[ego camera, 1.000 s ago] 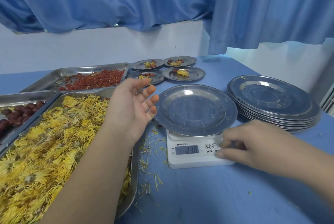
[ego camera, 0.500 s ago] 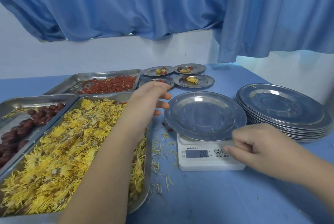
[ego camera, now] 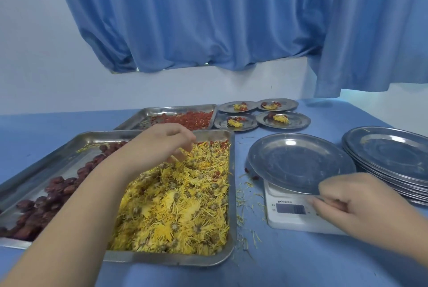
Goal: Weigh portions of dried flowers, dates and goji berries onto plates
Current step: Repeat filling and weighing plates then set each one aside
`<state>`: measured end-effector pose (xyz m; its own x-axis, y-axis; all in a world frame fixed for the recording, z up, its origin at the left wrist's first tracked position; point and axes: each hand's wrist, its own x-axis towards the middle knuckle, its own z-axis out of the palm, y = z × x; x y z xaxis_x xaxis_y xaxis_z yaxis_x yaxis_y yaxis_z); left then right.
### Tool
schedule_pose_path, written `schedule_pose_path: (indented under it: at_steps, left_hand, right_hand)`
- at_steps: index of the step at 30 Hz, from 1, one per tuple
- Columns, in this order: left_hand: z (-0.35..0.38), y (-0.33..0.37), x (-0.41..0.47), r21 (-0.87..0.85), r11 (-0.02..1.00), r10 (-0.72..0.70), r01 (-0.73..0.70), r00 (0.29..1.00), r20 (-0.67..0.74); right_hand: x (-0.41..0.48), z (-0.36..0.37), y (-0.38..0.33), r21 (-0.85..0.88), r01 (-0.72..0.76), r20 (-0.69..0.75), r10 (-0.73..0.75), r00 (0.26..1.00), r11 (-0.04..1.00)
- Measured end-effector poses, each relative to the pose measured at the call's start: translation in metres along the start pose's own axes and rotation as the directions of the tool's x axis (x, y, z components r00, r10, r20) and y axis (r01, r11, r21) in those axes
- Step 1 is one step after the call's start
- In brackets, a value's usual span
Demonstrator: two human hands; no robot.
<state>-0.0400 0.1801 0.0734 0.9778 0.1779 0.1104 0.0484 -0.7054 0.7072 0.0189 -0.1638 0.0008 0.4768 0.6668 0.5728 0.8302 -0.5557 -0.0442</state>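
The readout on the scale (ego camera: pixel 291 213) is a grey blur, so I can't read it, and my right hand (ego camera: pixel 354 203) covers its front right corner. The fingers are loosely curled at the near rim of the empty plate (ego camera: pixel 298 161) that sits on the scale, but whether they pinch that rim, press the scale or touch nothing I cannot tell. My left forearm lies across the trays and hides part of two of them. The left hand (ego camera: pixel 162 145) arches over the far end of the nearest tray (ego camera: pixel 232 194), fingers curled down and drawn to the thumb, pinching into the dried flowers (ego camera: pixel 180 208) heaped there (the tips themselves are smeared). There are three trays. The flower tray is in the middle, and the one with dates (ego camera: pixel 55 188) is to its left, cut off by the frame. The one with goji berries (ego camera: pixel 190 119) is behind. Four small plates already hold portions: two in the back row (ego camera: pixel 237 107) (ego camera: pixel 276 104) and two in front (ego camera: pixel 235 122) (ego camera: pixel 283 120). At the right stands one stack of plates (ego camera: pixel 389 159), cut off by the edge, too tightly nested to count. Loose petals (ego camera: pixel 245 194) litter the blue surface (ego camera: pixel 301 261) between tray and scale.
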Motion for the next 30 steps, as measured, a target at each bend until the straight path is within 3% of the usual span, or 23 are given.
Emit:
schedule_pose_path:
  at_steps: [4,8,16,20,24,30]
  left_hand:
    - [-0.006,-0.009,0.004,0.248,0.969,0.017,-0.009,0.999,-0.030]
    - [-0.013,-0.021,0.016,0.465,0.885,-0.014,-0.032,0.995,0.095]
    - [0.003,-0.040,0.030,0.553,0.829,-0.074,-0.080,0.965,0.251]
    - [0.008,-0.038,0.028,0.631,0.769,-0.072,-0.099,0.968,0.239]
    - [0.002,-0.033,0.024,0.552,0.826,0.037,-0.115,0.988,0.151]
    - [0.002,-0.025,0.015,0.276,0.957,0.071,-0.085,0.996,0.061]
  right_hand:
    - [0.006,0.001,-0.008,0.012,0.004,-0.042,-0.004,0.999,1.000]
    - [0.000,0.005,-0.008,-0.043,-0.001,-0.039,-0.001,0.999,0.999]
    - [-0.009,0.008,-0.011,-0.020,0.047,-0.049,-0.048,0.998,0.999]
    - [-0.010,0.006,-0.012,0.002,0.042,-0.026,-0.042,0.999,0.999]
    - [-0.012,0.005,-0.012,0.041,0.033,-0.030,-0.032,0.999,0.999]
    - [-0.012,0.007,-0.011,0.060,0.028,-0.031,-0.027,0.999,0.998]
